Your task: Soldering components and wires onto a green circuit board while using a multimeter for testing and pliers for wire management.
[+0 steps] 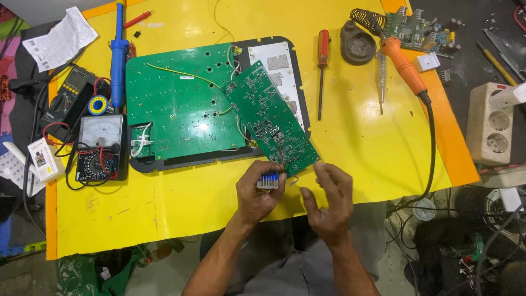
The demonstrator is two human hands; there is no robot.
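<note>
Clearly the work is in the middle and not at its end: the large green circuit board [183,101] lies flat on a dark panel [164,162] at the centre of the yellow desk [356,148], with white and yellow wires still running from it, and the narrow green circuit board [271,118] lies tilted across its right side, not fixed in place. The left hand [262,189], low in the middle of the frame, is clenched around a small blue and silver part [268,180], just below the lower corner of the narrow board. The right hand [329,200] is beside it, released and half curled, holding nothing that I can see; a thin blue wire [293,181] passes between the two hands. The orange soldering iron [402,66] lies unused at the upper right, and the red screwdriver [323,66] also lies apart. The analog multimeter [100,148] stands at the left edge. What the small part is exactly I cannot tell, because the fingers cover most of it, and whether the thin wire is joined to it is too small to see. The second meter [71,93] at the left is partly hidden under cables.
</note>
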